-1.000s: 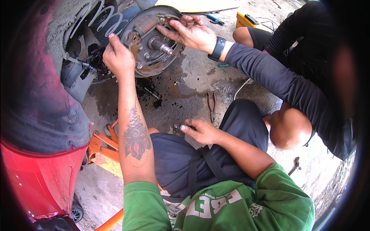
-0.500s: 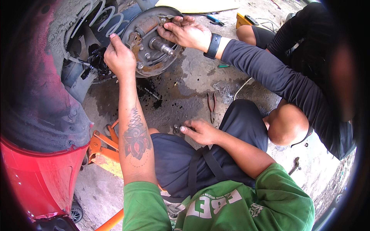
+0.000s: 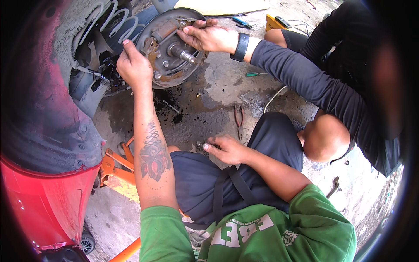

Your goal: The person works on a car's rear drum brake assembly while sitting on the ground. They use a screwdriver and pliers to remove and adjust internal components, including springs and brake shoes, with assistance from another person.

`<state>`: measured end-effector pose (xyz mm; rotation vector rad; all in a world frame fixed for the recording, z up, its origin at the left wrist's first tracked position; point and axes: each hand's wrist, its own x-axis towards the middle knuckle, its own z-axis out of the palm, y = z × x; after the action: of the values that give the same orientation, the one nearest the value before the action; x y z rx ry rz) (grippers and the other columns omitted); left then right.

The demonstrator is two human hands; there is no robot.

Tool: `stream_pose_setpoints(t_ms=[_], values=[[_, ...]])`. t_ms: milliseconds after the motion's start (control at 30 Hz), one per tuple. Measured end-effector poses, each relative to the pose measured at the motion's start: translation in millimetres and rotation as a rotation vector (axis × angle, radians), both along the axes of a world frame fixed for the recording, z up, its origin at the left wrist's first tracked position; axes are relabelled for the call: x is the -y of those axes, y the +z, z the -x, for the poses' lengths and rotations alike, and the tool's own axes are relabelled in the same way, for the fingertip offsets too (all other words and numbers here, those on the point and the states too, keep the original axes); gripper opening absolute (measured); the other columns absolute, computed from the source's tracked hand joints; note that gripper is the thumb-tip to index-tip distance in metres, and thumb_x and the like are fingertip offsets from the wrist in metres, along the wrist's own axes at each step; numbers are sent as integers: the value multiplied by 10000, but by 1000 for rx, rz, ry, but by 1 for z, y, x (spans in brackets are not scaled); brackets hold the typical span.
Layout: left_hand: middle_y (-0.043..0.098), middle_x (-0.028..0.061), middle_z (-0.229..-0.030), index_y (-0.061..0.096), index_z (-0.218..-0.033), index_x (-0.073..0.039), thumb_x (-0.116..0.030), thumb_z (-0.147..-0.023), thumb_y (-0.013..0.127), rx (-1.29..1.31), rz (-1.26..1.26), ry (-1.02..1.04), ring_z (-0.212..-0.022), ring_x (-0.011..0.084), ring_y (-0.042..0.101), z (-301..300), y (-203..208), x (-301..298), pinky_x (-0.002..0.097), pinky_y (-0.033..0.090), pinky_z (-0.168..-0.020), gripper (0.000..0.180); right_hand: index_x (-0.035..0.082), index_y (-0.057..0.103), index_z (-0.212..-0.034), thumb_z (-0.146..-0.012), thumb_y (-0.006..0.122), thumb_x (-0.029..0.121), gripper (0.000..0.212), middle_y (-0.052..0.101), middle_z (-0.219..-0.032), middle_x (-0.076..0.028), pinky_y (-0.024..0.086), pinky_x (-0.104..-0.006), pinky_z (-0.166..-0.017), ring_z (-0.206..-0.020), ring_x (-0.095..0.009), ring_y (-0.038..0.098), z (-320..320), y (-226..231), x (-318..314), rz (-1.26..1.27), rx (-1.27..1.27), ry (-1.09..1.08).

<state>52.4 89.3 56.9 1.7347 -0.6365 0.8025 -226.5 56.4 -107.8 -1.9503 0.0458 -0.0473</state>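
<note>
Bright, daylight-like light washes the ground [image 3: 360, 187] nearly white at 4 o'clock and bleaches the pale board [image 3: 222, 6] at 12. The red panel [image 3: 48, 201] carries glossy highlights at 8; the black clothing [image 3: 349, 56] at 2 sinks into near-featureless dark. The middle looks sharp, a reddish patch near 3 is smeared, and fisheye bending and black vignetting ring the rim.
</note>
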Motion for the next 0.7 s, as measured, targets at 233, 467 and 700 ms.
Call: stream_pose_setpoints(t_ms=[233, 467, 700], values=[[629, 266, -656, 647, -750, 94, -351, -1050, 456, 3, -17, 19, -615, 454, 603, 1, 0, -1, 494, 434, -602, 570, -22, 586, -946, -1051, 495, 372, 418, 570, -761, -263, 462, -481, -686, -765, -458, 587, 1, 4, 0, 39, -27, 8], [633, 274, -668, 653, -758, 101, -344, -1048, 455, 14, -11, 15, -624, 453, 615, 1, 1, 0, 497, 442, -608, 567, -16, 585, -943, -1052, 491, 369, 412, 573, -758, -255, 462, -484, -682, -759, -456, 587, 2, 0, -1, 30, 20, 8], [631, 275, -666, 647, -759, 102, -349, -1048, 454, 1, -11, 17, -620, 446, 611, 2, 1, 0, 488, 442, -612, 569, -18, 628, -902, -1025, 491, 441, 494, 608, -755, -279, 479, -538, -703, -780, -488, 606, 2, 7, -2, 12, 23, -18]])
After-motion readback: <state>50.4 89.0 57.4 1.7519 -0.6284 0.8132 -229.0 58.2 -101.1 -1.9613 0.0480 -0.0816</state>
